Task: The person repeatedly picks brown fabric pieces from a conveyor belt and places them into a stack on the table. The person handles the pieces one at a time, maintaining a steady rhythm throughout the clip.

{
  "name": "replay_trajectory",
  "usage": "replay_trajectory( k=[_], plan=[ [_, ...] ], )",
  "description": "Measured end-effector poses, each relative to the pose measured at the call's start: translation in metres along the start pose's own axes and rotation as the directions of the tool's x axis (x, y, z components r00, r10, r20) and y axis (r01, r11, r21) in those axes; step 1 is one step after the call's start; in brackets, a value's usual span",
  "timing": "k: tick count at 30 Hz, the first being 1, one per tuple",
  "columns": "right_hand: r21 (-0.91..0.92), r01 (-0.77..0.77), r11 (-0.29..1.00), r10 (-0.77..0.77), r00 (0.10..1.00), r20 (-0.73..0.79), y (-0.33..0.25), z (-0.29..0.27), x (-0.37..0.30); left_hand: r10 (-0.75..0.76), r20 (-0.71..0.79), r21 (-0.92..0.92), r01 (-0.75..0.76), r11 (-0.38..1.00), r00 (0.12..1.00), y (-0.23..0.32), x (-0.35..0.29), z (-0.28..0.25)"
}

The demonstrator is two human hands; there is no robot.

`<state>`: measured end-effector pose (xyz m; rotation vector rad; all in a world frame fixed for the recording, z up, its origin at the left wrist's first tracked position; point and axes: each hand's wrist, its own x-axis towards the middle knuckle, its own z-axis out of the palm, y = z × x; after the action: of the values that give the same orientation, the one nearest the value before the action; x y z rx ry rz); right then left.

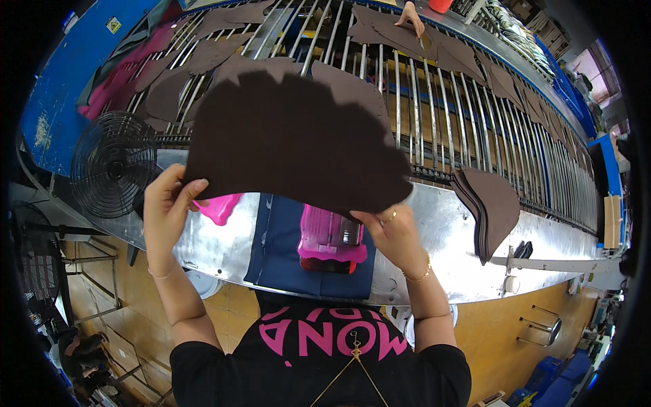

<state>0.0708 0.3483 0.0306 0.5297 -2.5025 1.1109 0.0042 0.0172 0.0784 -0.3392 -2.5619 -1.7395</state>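
A large dark brown cut sheet (291, 142) with a notched, wavy edge is held up over the bench, spread between my two hands. My left hand (168, 207) pinches its near left corner between thumb and fingers. At the near right corner, my right hand (393, 229) grips it the same way. Beneath the sheet, a bright pink frame-like object (332, 232) with a dark insert lies on a folded navy cloth (270, 254). Part of another pink piece (220, 209) shows by my left hand. Whether the sheet is leather or fabric, I cannot tell.
Beyond the metal bench (434, 234) runs a rack of parallel metal rods (441, 108) carrying several brown pieces. A stack of brown pieces (489, 207) lies at the right. A black wire fan (114, 165) stands left. Another person's hand (411, 22) touches pieces at the far side.
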Motion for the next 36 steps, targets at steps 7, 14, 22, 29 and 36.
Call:
replay_trajectory(
  k=[7, 14, 22, 29, 36],
  plan=[
    [-0.091, -0.191, 0.977, 0.189, 0.982, -0.031, 0.02, -0.036, -0.061, 0.062, 0.366, 0.144, -0.123, 0.982, 0.928, 0.005, 0.012, 0.059],
    [-0.01, -0.43, 0.903, 0.429, 0.902, -0.056, 0.041, -0.079, -0.148, 0.409, 0.595, 0.105, -0.572, 0.813, 0.692, 0.025, 0.029, 0.128],
    [0.238, -0.487, 0.84, 0.506, 0.548, -0.666, 0.02, -0.17, -0.172, 0.601, 0.632, -0.071, -0.735, 0.674, 0.49, 0.052, 0.041, 0.227],
    [0.063, -0.594, 0.802, 0.49, 0.592, -0.64, 0.069, -0.197, -0.132, 0.262, 0.632, -0.381, -0.001, 0.924, 0.73, 0.091, 0.128, 0.251],
    [-0.357, -0.903, 0.238, 0.596, 0.426, -0.681, 0.184, -0.195, -0.228, -0.142, 0.487, -0.555, 0.431, 0.711, 0.862, -0.026, 0.194, 0.269]
  ],
)
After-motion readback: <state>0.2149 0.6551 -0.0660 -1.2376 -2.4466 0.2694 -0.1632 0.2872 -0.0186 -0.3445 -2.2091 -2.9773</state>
